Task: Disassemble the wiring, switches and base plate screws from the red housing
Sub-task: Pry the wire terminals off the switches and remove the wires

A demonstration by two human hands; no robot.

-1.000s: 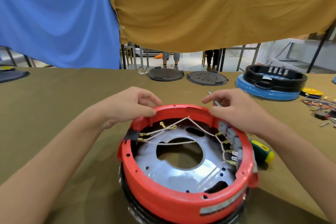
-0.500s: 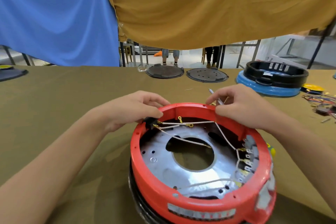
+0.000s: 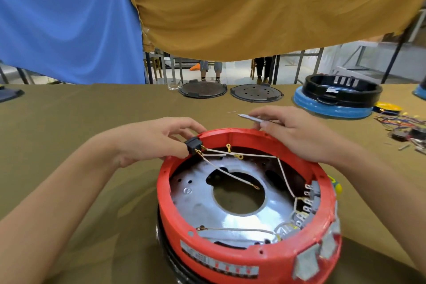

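At the housing's [image 3: 251,258] far rim, a black switch [image 3: 193,143] is pinched by the left hand [image 3: 159,140], white wires [image 3: 242,155] trailing inward over the plate [image 3: 232,217]. Right of it, a slim metal tool [image 3: 251,118] is pinched by the right hand [image 3: 297,134], resting on the rim.

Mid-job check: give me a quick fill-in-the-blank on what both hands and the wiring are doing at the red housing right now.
1. The left hand pinches a small ____ switch block at the rim of the red housing.
2. White wires run from that block across the ____ base plate.
3. The right hand holds a thin metal tool pointing to the ____ in the picture.

Missing words: black; silver; left
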